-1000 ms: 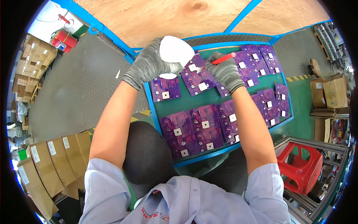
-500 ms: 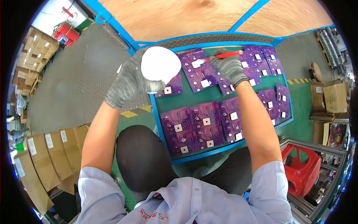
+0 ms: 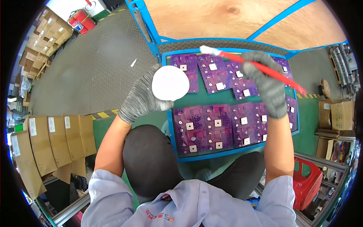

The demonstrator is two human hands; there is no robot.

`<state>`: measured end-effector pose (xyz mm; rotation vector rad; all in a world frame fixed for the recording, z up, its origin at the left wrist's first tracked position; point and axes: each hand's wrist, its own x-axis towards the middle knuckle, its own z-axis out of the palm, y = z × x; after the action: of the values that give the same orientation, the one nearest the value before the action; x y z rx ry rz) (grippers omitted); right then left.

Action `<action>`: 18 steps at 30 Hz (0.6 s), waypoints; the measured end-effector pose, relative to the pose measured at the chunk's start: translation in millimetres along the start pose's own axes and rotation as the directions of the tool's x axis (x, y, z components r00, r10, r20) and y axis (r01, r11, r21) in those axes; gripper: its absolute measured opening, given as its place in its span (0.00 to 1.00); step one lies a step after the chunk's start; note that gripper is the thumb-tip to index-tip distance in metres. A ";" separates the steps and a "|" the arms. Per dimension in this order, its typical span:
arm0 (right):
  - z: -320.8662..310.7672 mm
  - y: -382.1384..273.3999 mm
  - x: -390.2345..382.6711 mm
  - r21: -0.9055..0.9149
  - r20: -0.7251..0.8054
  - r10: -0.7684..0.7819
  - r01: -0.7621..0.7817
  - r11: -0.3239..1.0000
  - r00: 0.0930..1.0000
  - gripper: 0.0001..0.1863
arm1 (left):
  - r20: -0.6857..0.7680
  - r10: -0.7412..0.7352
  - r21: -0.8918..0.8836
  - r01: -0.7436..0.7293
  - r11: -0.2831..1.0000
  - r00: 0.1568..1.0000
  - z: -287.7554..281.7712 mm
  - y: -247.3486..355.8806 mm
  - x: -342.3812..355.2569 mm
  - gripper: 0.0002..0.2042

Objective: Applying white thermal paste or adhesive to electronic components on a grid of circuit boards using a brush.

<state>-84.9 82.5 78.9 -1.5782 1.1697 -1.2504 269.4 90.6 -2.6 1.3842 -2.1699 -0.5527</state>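
A white, round-topped thing (image 3: 171,83) that looks like a tub of white paste rests in the grip of my gloved left hand (image 3: 140,97), above the left side of the boards. My gloved right hand (image 3: 267,84) is closed on a red-handled brush (image 3: 237,57), its white-coated tip pointing left over the far edge. Purple circuit boards (image 3: 223,133) lie below in two rows. Plain white squares cover some spots; others show a white square with a dark centre. Under them is a green surface (image 3: 196,99) with a blue frame. My right hand hides part of the far-right boards.
Blue posts and a wooden panel (image 3: 211,19) stand beyond the boards. Cardboard boxes (image 3: 62,140) are at the near left, and fire extinguishers (image 3: 82,21) at the far left. A red plastic shell (image 3: 308,185) sits in a metal-framed rack at the near right.
My right hand has lifted the brush off a far-row board and moved right and nearer. The white tub has shifted slightly right and nearer, and the view has turned a little.
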 end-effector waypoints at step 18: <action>74.6 12.0 -21.2 -0.582 0.431 -0.272 0.496 0.645 0.860 0.13 | 0.274 -0.160 -0.315 0.246 0.917 0.948 12.6 3.2 36.3 0.43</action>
<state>-15.9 102.7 47.2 -2.5974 1.1768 -0.7793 246.6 59.6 -3.7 1.4110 -1.9878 -1.1801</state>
